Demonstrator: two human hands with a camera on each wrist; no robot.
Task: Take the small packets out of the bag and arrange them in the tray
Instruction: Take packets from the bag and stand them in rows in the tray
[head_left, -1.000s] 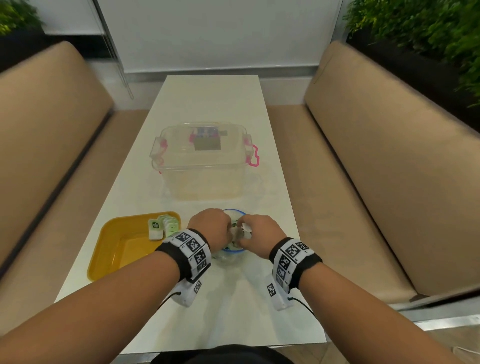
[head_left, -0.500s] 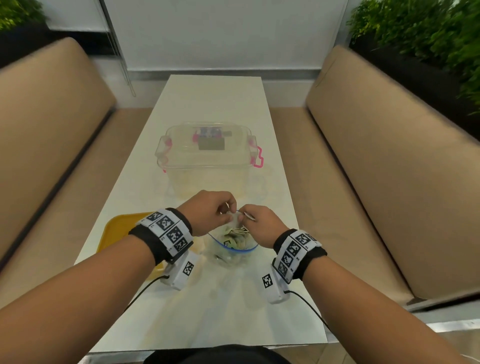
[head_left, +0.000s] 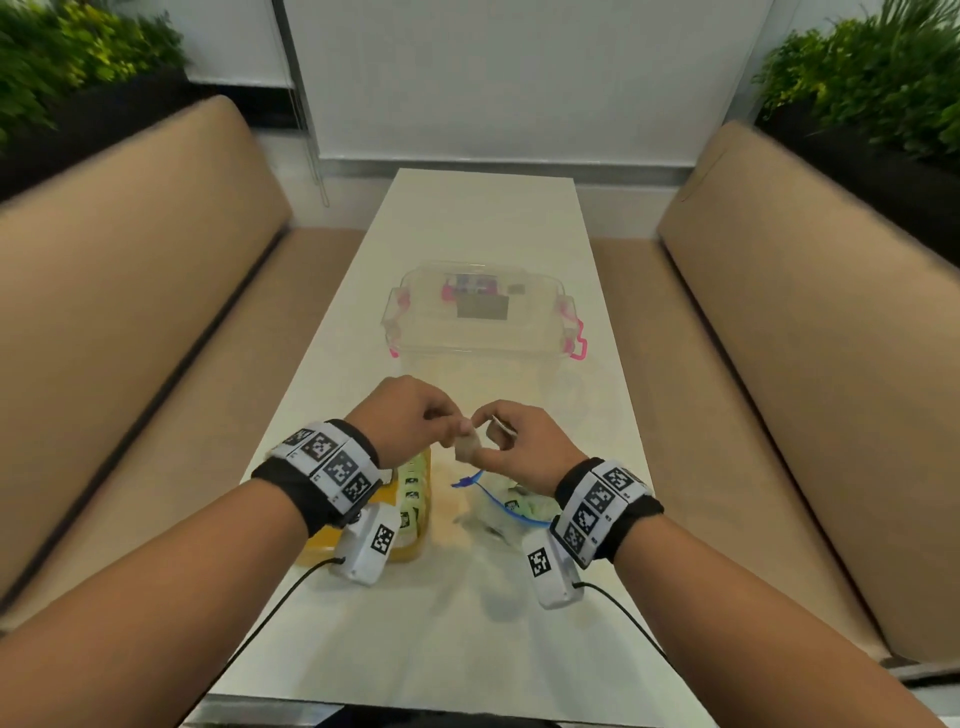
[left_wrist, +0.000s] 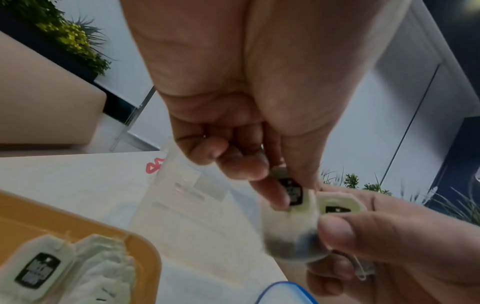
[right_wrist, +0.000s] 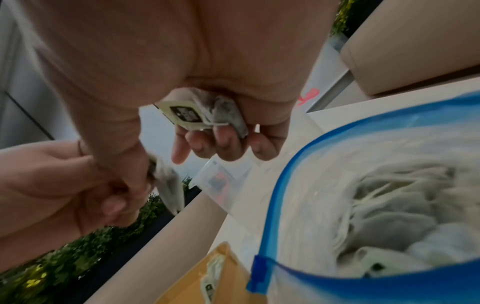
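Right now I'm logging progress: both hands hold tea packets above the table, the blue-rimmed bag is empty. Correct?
Not quite: the bag still holds packets, as the right wrist view shows. Left hand and right hand do hold packets.

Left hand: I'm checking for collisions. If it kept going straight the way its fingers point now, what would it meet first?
Probably the right hand. The left hand pinches a tea bag whose other side the right hand's fingers already touch, so nothing lies between them; depth beyond is unclear.
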